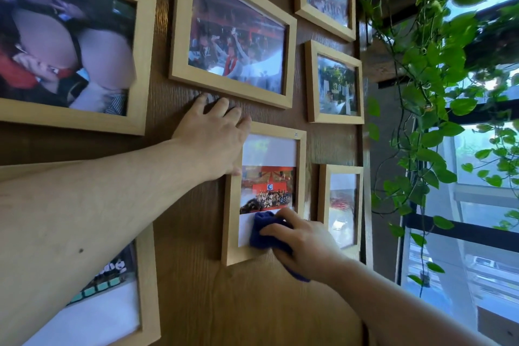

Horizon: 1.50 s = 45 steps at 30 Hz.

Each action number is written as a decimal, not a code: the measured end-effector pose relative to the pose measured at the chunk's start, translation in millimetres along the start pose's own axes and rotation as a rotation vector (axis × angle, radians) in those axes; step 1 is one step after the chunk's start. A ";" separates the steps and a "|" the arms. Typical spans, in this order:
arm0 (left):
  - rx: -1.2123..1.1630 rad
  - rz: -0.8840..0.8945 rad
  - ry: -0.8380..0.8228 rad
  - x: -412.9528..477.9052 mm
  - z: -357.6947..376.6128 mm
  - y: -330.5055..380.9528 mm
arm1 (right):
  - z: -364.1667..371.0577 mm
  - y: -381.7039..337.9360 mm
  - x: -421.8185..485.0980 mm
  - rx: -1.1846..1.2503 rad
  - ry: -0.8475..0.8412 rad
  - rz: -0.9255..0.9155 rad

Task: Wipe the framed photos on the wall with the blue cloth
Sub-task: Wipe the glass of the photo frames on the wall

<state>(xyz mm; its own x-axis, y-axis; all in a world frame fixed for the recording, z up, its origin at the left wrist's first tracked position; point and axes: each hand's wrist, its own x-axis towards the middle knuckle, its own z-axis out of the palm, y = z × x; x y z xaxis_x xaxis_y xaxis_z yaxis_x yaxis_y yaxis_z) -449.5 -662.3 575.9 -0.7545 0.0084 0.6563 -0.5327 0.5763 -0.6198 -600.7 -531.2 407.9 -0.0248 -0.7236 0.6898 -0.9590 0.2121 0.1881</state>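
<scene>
Pressing a bunched blue cloth (266, 230) against the glass, the right hand (304, 244) works at the lower part of a small upright framed photo (268, 188) on the brown wood-grain wall (196, 275). The fingers curl over the cloth and grip it, and a tail of the fabric hangs out below the wrist. The cloth covers the white border beneath the red group picture, close to the frame's bottom edge.

The left hand (216, 137) lies open and flat, fingers spread, its palm over the top left corner of that same frame while the fingertips reach up the wall to just under a large landscape frame (233, 34). It holds nothing.

More pale wooden frames hang around these two: a big one at far left (70, 45), one at lower left (112, 303) partly behind the left forearm, and three smaller ones in a column on the right (334, 84). Beyond the wall's right edge, trailing green vines (429, 78) hang in front of a bright window (483, 205) with dark bars.
</scene>
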 end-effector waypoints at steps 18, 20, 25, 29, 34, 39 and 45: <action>0.091 0.010 0.231 -19.0 -48.6 -52.1 | -110.2 47.9 77.4 -0.201 0.323 0.067; 0.123 -0.071 0.239 -15.3 -57.9 -69.3 | -129.8 42.9 105.6 -0.144 0.426 0.077; 0.179 -0.202 0.250 -2.7 -73.3 -100.8 | -172.0 20.1 172.3 -0.063 0.643 0.060; 0.192 -0.236 0.227 6.9 -68.4 -108.6 | -192.4 -2.3 218.8 -0.019 0.702 0.010; 0.210 -0.270 0.194 12.2 -55.9 -111.2 | -201.9 -16.4 256.4 -0.100 0.710 -0.033; 0.172 -0.271 0.205 13.7 -52.8 -113.4 | -194.5 -9.6 266.3 -0.240 0.674 -0.064; 0.105 -0.257 0.222 17.2 -51.3 -111.5 | -184.8 43.6 242.5 -0.322 0.653 0.089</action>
<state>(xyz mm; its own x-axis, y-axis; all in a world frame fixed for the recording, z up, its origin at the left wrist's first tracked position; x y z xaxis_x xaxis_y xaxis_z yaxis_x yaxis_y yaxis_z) -383.4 -684.5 678.5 -0.4954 0.0581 0.8667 -0.7391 0.4960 -0.4558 -596.3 -576.1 712.5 0.1712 -0.1775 0.9691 -0.8282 0.5068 0.2391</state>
